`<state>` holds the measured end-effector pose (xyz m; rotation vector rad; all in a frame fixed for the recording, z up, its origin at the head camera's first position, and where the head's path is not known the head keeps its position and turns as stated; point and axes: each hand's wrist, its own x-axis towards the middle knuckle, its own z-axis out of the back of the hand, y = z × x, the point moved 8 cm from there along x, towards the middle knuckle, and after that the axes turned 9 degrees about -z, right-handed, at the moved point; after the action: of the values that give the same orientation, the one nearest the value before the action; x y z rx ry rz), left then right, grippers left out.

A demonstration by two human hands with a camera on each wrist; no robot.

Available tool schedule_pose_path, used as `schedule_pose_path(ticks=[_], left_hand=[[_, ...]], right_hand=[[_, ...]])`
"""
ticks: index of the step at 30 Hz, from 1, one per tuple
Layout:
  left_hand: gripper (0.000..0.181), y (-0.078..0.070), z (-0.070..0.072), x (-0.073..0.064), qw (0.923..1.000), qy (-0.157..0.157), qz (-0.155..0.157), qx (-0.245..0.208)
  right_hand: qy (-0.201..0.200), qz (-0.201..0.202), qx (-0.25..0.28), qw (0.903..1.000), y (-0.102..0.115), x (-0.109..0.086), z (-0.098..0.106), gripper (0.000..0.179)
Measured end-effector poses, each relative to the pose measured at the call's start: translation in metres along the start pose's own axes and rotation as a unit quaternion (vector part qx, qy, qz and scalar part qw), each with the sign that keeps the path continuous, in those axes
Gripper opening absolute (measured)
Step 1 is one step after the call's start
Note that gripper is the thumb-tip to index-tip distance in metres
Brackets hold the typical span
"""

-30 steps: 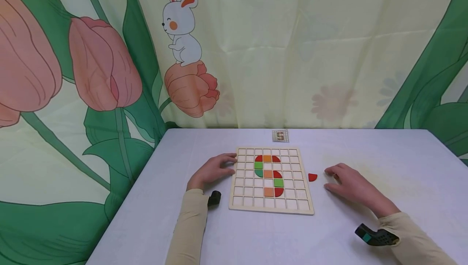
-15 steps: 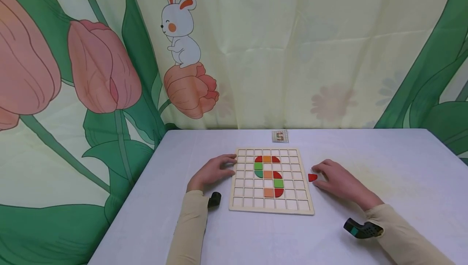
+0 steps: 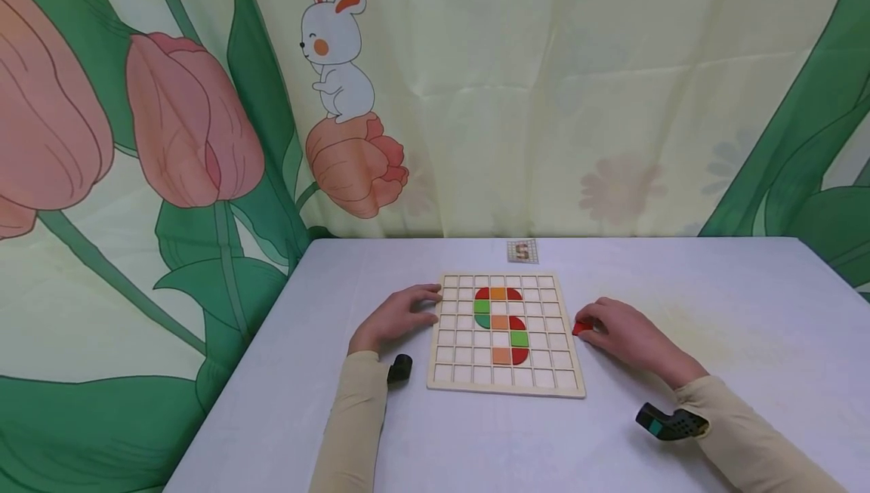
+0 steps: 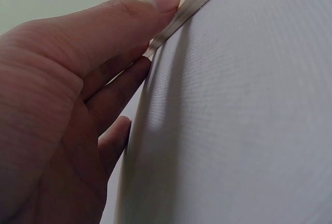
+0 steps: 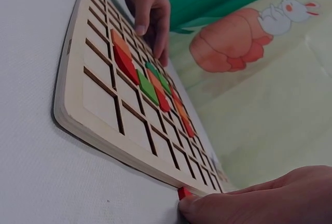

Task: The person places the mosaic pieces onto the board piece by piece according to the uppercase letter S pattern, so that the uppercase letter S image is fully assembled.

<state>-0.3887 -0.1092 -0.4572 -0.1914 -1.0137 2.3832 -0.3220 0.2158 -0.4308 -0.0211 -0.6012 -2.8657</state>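
Observation:
A wooden grid board point(image 3: 462, 377) lies flat on the table, with red, orange and green pieces set in its cells in an S-like curve. My left hand point(image 3: 396, 318) rests at the board's left edge, its fingers fairly straight; in the left wrist view the thumb point(image 4: 119, 19) touches the wooden rim. Just off the board's right edge, my right hand point(image 3: 628, 333) pinches a red quarter-round piece point(image 3: 581, 327) between thumb and fingers. In the right wrist view only a corner of that red piece point(image 5: 184, 193) shows beside the board; the fingers hide the remainder.
A small card point(image 3: 522, 251) printed with a coloured S pattern on a grid lies behind the board, near the far edge of the white-covered table point(image 3: 476, 448). Behind the table hangs a printed curtain point(image 3: 544, 100) with tulips and a rabbit.
My right hand has moved left from the bare cloth to the red piece and closed its thumb and fingers on it. The left hand stays at the board's edge.

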Motion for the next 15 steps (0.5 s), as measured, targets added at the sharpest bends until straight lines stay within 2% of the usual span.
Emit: schedule_pose_path(ticks=[7, 15], left_hand=[[0.043, 0.0026, -0.0006, 0.0006, 0.9998, 0.003, 0.018, 0.001], [0.043, 0.0009, 0.0003, -0.0003, 0.9999, 0.001, 0.01, 0.003]], right_hand=[[0.003, 0.014, 0.001, 0.9999, 0.0013, -0.001, 0.0002, 0.027], [0.013, 0.02, 0.005, 0.9997, 0.0057, -0.0018, -0.0032, 0.026]])
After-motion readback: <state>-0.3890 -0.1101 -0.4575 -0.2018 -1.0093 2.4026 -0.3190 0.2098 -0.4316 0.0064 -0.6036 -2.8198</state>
